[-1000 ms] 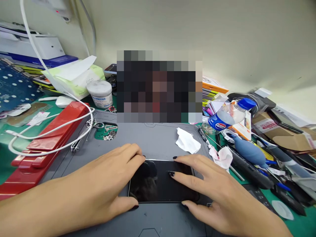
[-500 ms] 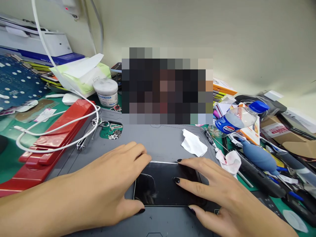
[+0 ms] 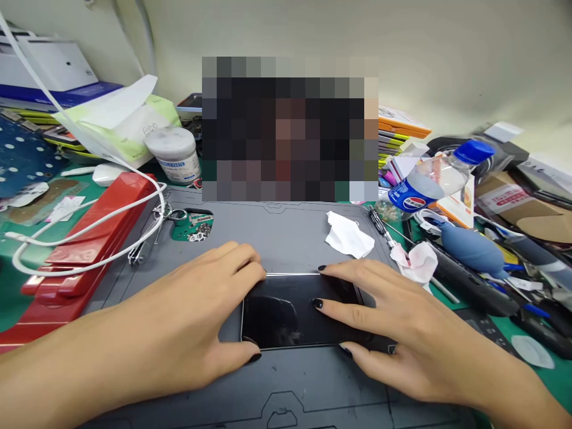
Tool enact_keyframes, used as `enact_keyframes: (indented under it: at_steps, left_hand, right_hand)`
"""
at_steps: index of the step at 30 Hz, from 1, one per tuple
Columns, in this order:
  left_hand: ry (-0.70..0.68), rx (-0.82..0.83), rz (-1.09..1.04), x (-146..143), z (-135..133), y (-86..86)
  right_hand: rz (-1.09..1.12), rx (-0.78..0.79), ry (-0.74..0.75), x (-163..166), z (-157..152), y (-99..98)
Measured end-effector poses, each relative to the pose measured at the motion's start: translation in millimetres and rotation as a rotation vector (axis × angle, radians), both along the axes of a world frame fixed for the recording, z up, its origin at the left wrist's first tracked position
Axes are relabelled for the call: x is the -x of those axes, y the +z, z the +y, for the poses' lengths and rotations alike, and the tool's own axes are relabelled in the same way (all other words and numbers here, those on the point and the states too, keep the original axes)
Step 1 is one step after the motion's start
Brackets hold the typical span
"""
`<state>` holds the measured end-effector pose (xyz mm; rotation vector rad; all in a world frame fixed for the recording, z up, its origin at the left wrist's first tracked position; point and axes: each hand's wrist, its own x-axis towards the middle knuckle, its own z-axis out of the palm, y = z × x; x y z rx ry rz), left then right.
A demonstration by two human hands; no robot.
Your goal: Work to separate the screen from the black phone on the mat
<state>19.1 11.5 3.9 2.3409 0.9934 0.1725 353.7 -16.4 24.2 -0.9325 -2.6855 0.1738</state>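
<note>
Holding dark-screened phone (image 3: pixel 288 322) flat on grey mat (image 3: pixel 277 241), gripped across long edges by L hand (image 3: pixel 214 304) + R hand (image 3: pixel 402 333) (1 fingertip on glass), apparently done w/ getting hold, not yet w/ letting go, w/ white wipe (image 3: pixel 349 235) poss. in way just beyond R hand, red tool (image 3: pixel 84 253) under cable (image 3: pixel 32 67) L, bottle (image 3: pixel 414 195) R.

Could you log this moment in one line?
left hand: holds left end of phone; right hand: holds right end; phone: on grey mat; white tissue: beyond phone
</note>
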Motion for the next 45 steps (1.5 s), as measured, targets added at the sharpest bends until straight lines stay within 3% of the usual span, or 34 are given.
enact_keyframes:
  at_steps: [29,45]
  left_hand:
    - [-0.067,-0.156,0.024,10,8,0.1]
    - [-0.017,-0.068,0.047,6,9,0.1]
  right_hand:
    - [-0.061,0.008,0.049,-16,1,-4.7]
    - [0.009,0.105,0.017,-17,4,-8.0]
